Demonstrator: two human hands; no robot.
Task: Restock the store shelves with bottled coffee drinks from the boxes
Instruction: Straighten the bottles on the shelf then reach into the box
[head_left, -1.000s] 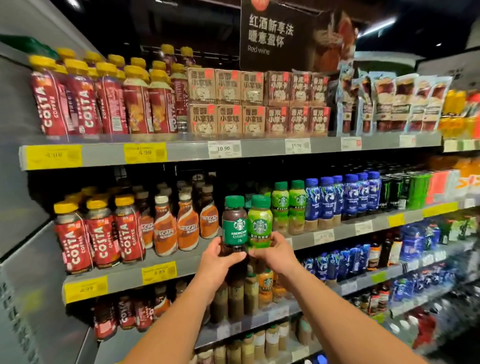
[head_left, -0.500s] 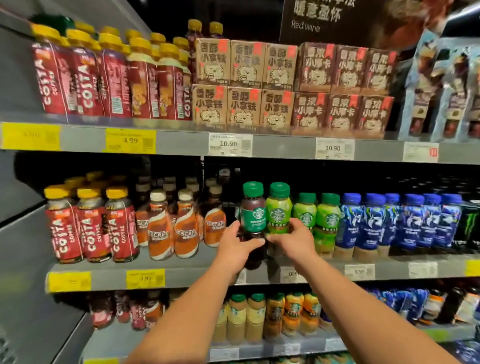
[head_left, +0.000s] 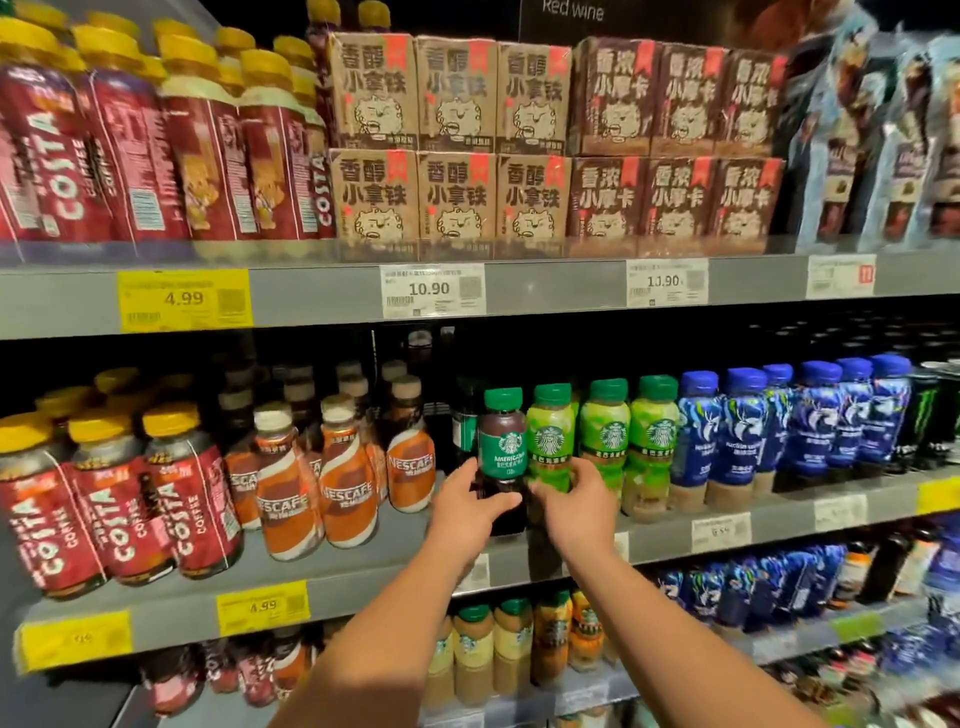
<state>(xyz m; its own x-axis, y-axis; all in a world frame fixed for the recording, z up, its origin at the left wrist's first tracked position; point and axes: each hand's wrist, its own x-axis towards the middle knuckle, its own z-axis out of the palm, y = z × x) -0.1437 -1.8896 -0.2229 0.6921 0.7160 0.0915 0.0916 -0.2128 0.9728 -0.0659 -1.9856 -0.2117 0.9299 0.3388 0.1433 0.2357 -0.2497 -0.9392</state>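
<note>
Arms reach forward side by side to the middle shelf (head_left: 363, 566). My left hand (head_left: 462, 512) wraps the lower body of the dark Americano bottle (head_left: 501, 457), thumb across its front. My right hand (head_left: 576, 512) grasps the base of the light-green Starbucks bottle (head_left: 549, 441) just beside it. Both bottles stand upright at the shelf's front edge, touching each other, between the Nescafe bottles (head_left: 343, 478) on the left and more green Starbucks bottles (head_left: 628, 447) on the right. Whether their bases rest on the shelf, I cannot tell.
</note>
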